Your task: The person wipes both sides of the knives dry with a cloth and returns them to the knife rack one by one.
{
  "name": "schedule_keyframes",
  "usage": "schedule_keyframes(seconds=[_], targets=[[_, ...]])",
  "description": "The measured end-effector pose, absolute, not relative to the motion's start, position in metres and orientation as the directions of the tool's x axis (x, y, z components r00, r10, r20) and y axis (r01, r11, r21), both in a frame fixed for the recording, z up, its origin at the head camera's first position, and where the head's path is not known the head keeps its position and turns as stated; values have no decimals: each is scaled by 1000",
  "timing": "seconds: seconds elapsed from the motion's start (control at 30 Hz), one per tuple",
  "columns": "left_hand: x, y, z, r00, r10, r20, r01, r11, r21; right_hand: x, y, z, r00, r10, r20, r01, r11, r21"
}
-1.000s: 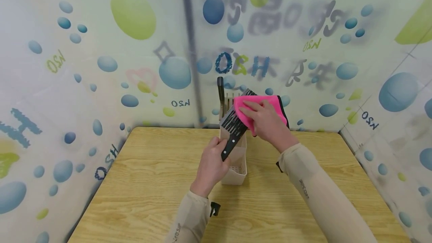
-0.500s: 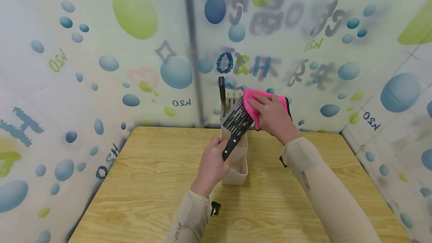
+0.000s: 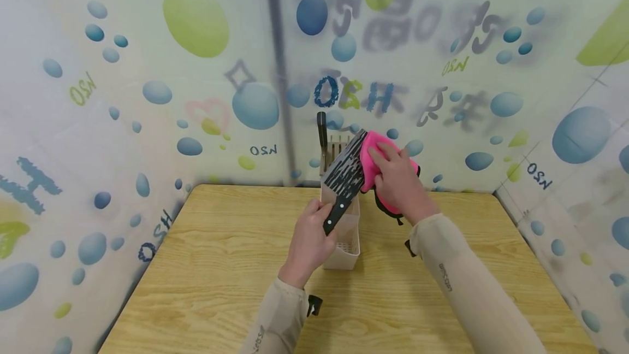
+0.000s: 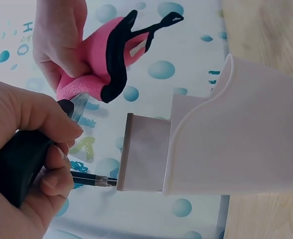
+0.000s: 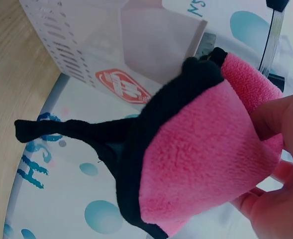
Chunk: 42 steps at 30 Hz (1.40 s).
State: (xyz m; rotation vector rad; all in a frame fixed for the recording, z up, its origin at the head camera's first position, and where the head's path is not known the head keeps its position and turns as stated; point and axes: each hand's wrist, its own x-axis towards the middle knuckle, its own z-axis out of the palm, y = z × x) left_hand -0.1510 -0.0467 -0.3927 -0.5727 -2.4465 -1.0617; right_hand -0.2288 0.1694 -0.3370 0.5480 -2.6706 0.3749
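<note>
My left hand grips the black riveted handle of a cleaver, whose dark-streaked blade slants up to the right. A pink cloth with black trim is pinched in my right hand, folded against the blade's right-hand edge. In the right wrist view the cloth bunches between thumb and fingers, its black loop hanging free. The left wrist view has the left hand curled round the handle, while most of the blade is hidden there.
Behind the cleaver a pale plastic knife holder stands on the wooden table. Another black-handled knife sticks up from its slotted back part. A patterned wall covering surrounds the table's back and sides.
My right hand has slid the cloth from across the blade toward its right edge, uncovering more of the blade. A fold now hangs below that hand. The left hand and cleaver stay nearly still.
</note>
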Motion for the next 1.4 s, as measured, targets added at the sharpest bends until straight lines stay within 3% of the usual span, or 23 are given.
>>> schedule_keyframes(seconds=[0.27,0.47,0.73,1.17,1.4], targets=[[-151,-48,-395,-848,177,500,494,607,623,-214,159,-347,-799,-366,478,-497,849,-180],[-152,-48,-396,-859,163,486,478,595,646,-204,154,-354,-710,-428,559,-590,795,-140],[-152,-49,-396,-855,152,496,483,582,654,-185,144,-359,-723,-447,527,-606,777,-172],[-154,-49,-395,-853,117,508,476,572,668,-167,140,-370,-580,-534,615,-708,704,-56],[-156,-49,-394,-852,111,511,472,583,661,-159,143,-367,-583,-596,552,-717,697,-6]])
